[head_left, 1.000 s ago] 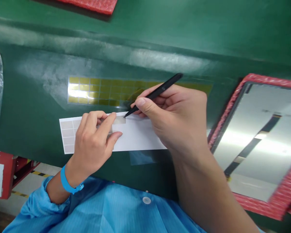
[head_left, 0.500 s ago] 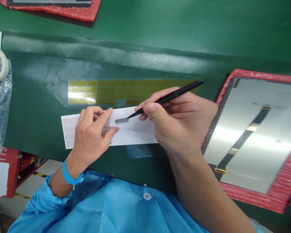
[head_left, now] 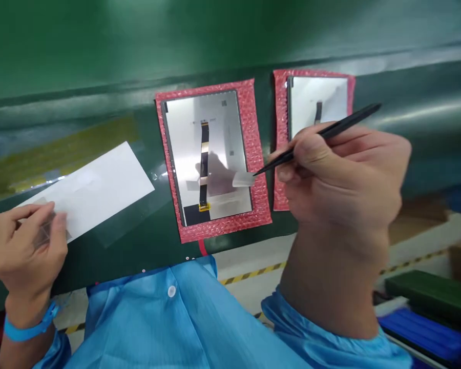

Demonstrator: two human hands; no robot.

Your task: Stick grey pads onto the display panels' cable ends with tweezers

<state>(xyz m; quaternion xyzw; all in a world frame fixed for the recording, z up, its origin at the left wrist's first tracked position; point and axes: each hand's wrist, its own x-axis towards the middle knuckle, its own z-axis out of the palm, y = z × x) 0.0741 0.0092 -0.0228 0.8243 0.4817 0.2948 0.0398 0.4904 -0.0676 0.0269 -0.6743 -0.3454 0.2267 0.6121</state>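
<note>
While the left hand (head_left: 28, 248) pinches the label sheet (head_left: 103, 179) left of the display panel (head_left: 221, 154), right hand (head_left: 348, 179) pinches tweezers (head_left: 341, 125), label (head_left: 243, 179) over panel's edge!

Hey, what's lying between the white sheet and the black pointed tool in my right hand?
In the head view, a silvery panel on red bubble wrap lies there, with a small pale piece at the tip of the black tool.
</note>
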